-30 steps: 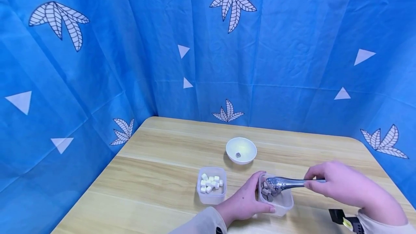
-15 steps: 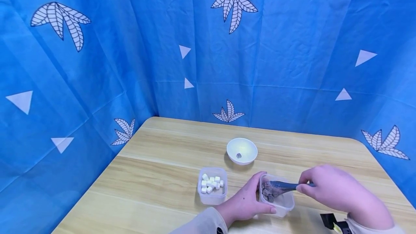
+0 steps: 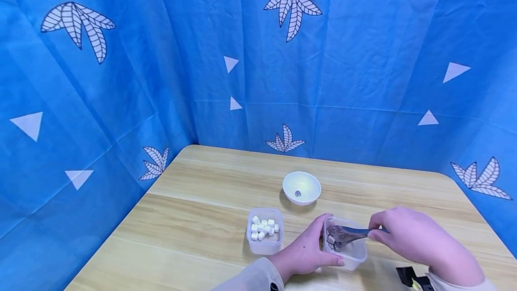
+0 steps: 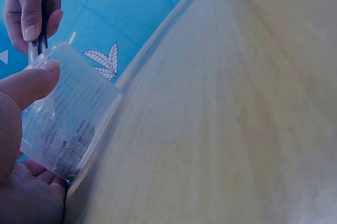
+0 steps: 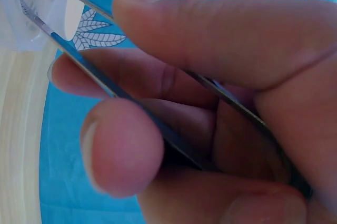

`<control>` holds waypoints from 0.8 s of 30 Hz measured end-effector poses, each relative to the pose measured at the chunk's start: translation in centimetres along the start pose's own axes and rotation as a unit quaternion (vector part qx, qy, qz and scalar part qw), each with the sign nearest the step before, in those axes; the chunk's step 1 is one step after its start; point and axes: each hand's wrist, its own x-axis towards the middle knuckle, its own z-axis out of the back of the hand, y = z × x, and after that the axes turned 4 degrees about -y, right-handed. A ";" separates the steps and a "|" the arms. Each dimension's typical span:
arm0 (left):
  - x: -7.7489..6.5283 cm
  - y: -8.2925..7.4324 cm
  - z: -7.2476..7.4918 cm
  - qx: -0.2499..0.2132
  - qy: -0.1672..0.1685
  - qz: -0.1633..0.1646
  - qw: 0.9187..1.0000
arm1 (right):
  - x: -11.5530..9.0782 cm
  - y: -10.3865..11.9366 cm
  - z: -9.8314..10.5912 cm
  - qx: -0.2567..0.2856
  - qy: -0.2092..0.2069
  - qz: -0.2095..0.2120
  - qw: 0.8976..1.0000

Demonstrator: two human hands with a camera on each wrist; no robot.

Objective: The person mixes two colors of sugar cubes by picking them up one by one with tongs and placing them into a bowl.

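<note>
Head view: metal tongs [image 3: 355, 231] are pinched by the right hand [image 3: 416, 237], their long axis running leftward into the clear container [image 3: 355, 260], which is gripped round its left side by the left hand [image 3: 304, 250]. The white bowl [image 3: 308, 187] is set beyond the container, to its left. The dark cubes [image 3: 331, 240] inside are partly covered by the tongs, so whether any is caught cannot be told.
</note>
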 end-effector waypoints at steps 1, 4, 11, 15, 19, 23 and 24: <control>0.0 0.0 0.0 -0.001 0.001 0.002 1.000 | -0.1 -0.1 0.1 0.000 -0.001 0.003 1.000; 0.0 -0.1 0.0 -0.006 0.004 0.006 1.000 | -0.2 -0.4 0.4 0.006 0.002 0.006 1.000; 0.1 -0.1 0.0 -0.005 0.004 0.007 1.000 | -0.6 -0.8 1.4 0.022 0.014 -0.006 1.000; 0.0 -0.2 0.0 0.000 0.002 0.008 1.000 | -1.0 -0.9 1.7 0.016 0.005 0.004 1.000; 0.0 -0.2 0.0 -0.002 0.003 0.008 1.000 | -1.3 -1.0 2.0 0.016 0.000 0.013 1.000; -0.1 -0.3 0.0 0.001 0.001 0.003 1.000 | -1.5 -1.2 2.2 0.020 -0.005 0.029 0.999; -0.1 -0.3 0.0 0.001 0.000 0.000 1.000 | -1.6 -1.3 2.3 0.020 -0.008 0.035 0.999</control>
